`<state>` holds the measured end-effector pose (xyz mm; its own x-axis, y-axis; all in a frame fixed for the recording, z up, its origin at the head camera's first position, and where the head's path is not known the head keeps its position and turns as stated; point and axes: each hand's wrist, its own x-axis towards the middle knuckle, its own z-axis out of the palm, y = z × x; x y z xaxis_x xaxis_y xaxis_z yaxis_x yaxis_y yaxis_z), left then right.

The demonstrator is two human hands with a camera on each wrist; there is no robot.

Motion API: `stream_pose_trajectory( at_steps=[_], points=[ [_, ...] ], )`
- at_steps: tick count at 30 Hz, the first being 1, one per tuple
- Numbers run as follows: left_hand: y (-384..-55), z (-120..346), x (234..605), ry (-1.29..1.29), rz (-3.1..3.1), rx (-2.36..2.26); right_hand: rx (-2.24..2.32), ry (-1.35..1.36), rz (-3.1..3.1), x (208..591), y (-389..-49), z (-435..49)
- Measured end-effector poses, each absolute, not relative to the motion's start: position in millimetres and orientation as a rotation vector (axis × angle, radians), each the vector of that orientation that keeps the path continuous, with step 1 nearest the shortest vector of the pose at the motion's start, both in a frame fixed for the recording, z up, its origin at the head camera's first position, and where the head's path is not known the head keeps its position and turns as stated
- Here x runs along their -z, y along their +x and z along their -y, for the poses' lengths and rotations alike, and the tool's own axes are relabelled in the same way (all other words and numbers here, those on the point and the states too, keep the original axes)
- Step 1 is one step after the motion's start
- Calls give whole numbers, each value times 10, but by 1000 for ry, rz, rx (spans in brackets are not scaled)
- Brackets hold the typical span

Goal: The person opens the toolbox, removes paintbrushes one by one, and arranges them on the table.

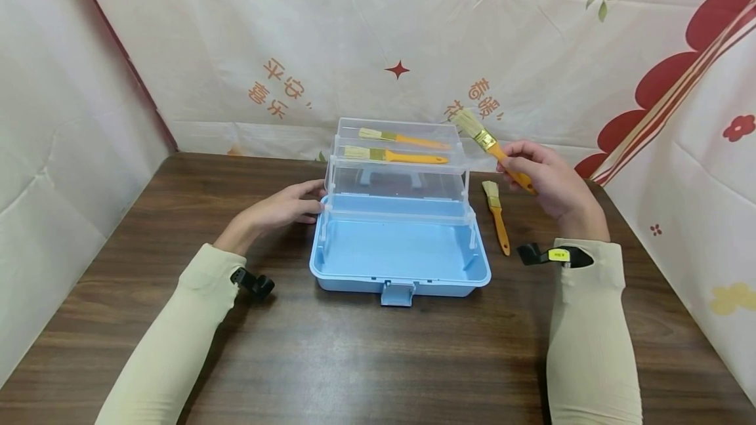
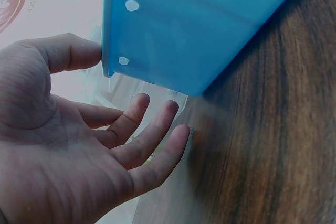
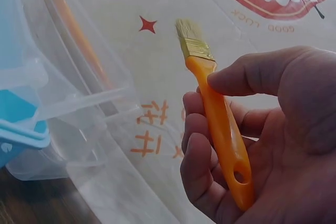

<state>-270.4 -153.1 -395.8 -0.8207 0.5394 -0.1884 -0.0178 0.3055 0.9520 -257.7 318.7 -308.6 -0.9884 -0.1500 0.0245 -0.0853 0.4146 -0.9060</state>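
Adds up to four paintbrushes, all with orange handles and pale bristles. Holds one, the raised paintbrush (image 1: 485, 140), in the right hand (image 1: 549, 179), gripping its handle between thumb and curled fingers, above the table (image 1: 331, 366) and to the right of the box, with bristles up and toward the left. Lies flat, just beside the box on that same side: one loose paintbrush (image 1: 496, 214), bristles toward the backdrop (image 1: 236, 25). Rest lengthwise in the clear trays (image 1: 401, 124), above the rear of the box: two more, the front tray brush (image 1: 413, 158) and the back tray brush (image 1: 413, 141). Apparently two such trays, though hard to count surely through overlapping see-through plastic.

Opens upward: one blue box (image 1: 396, 281), with one latch (image 1: 398, 294) hanging at the middle of its front. Reaches to its left side with the left hand (image 1: 280, 207), fingers spread wide and lightly bent, thumb tip touching the rim. Also in sight: two pale sleeves (image 1: 171, 340), two black wrist devices (image 1: 254, 284), one red star (image 1: 398, 70) on the backdrop.
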Motion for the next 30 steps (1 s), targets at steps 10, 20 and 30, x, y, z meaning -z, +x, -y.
stream_pose_trajectory(
  at_steps=[10, 20, 30],
  points=[
    [-2685, 1537, 3926, 468, -2107, -1513, 1656, -207, -2588, 3160, -2630, -3281],
    [-2686, 1542, 3928, 466, -2106, -1514, 1773, -206, -2513, 3213, -2658, -3377],
    [-2681, 1541, 3927, 450, -2110, -1509, 1785, -122, -2492, 3269, -2679, -3441]
  ],
)
